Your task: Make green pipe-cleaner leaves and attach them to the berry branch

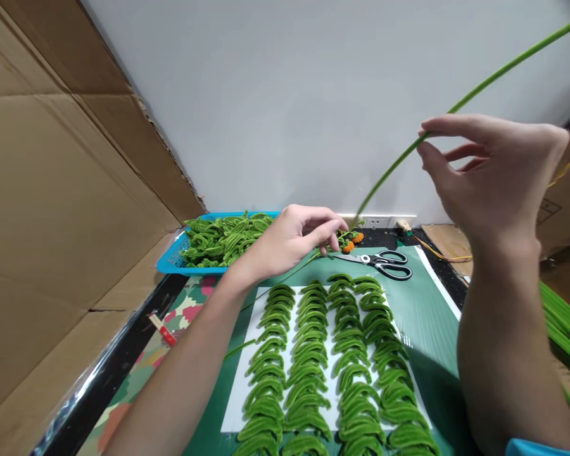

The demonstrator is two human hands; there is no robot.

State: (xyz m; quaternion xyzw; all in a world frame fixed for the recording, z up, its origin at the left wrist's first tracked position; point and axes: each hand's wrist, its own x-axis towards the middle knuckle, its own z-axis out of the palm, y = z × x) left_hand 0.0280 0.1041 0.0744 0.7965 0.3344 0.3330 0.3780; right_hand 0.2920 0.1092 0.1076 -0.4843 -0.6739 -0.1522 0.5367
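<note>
A long green pipe cleaner (513,63) arcs from the upper right down toward the middle of the table. My right hand (494,171), raised on the right, pinches it between thumb and forefinger. My left hand (297,237) is lower, its fingers curled around the lower stretch of the same stem; the exact contact is partly hidden. A thin green length trails on the table side of that hand. Below, bent green pipe-cleaner pieces (308,342) lie in several columns on a white sheet (240,392). Black-handled scissors (375,259) rest just right of my left hand.
A blue basket (168,256) heaped with green twisted pieces (230,237) stands behind my left arm. Small orange flowers (350,244) lie by the scissors. Cardboard (52,190) walls the left side. Uncut green stems (565,329) lie at far right, near a plug and cable (403,226).
</note>
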